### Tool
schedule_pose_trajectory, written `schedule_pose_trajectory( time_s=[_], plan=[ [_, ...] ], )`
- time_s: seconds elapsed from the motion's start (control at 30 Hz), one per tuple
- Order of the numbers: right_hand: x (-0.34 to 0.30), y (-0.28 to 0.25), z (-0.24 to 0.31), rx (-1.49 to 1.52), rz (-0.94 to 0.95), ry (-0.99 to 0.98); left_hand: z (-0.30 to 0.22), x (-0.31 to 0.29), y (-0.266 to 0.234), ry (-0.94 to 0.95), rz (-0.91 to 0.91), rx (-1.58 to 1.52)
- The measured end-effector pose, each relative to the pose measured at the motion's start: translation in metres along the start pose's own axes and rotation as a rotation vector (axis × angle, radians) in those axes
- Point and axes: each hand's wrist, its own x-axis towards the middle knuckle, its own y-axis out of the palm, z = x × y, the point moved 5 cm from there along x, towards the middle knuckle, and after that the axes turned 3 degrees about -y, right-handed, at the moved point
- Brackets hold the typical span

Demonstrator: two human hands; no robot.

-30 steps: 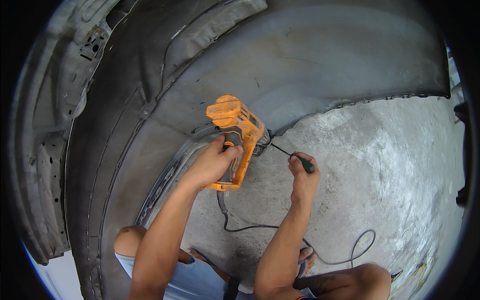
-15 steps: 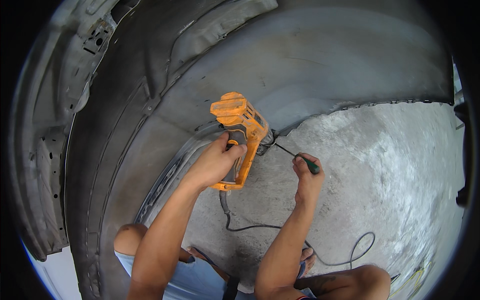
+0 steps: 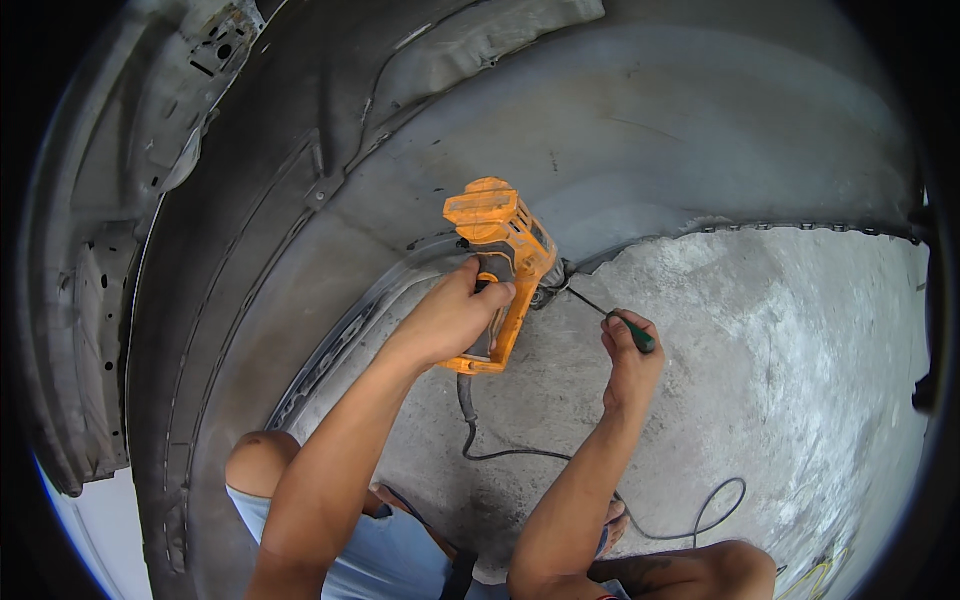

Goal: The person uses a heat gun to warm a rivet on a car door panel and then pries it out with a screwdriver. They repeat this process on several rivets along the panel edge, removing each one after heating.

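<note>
My left hand (image 3: 455, 315) is wrapped round the handle of an orange and grey corded heat gun (image 3: 490, 212). Its nozzle end points down to the right, at the lower edge of a large grey curved metal panel (image 3: 570, 120). Between finger and thumb, my right hand (image 3: 630, 375) grips the green handle of a screwdriver (image 3: 640, 338). The thin dark shaft slants up left to the edge beside the nozzle. Whether its tip touches the metal cannot be made out, as nozzle and shadow crowd that spot.
A black cord (image 3: 510, 455) runs from the gun's base behind my right forearm and loops on the grey concrete floor (image 3: 740, 350). Another metal body part with holes (image 3: 105, 350) stands at the far left. My knees are bent close below, and something yellow (image 3: 820, 580) lies at lower right.
The whole view has shifted, so panel, heat gun and both hands sit slightly farther right. Both grips stay the same, and the screwdriver still meets the same spot by the nozzle.
</note>
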Motion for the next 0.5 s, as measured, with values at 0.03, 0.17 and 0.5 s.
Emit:
schedule_pose_trajectory(
  time_s=[0.03,0.17,0.5],
  plan=[
    [0.0002,-0.0001,0.0002,0.001,-0.002,0.002,0.0007,0.0007,0.0,-0.005,0.0,0.007],
    [0.0002,-0.0002,0.0005,0.014,-0.007,0.01,0.0025,0.0003,0.0005,-0.01,0.007,0.005],
    [0.0001,0.0,0.0004,-0.008,-0.006,0.013,0.0041,-0.0019,0.0002,-0.016,-0.001,0.005]
  ],
)
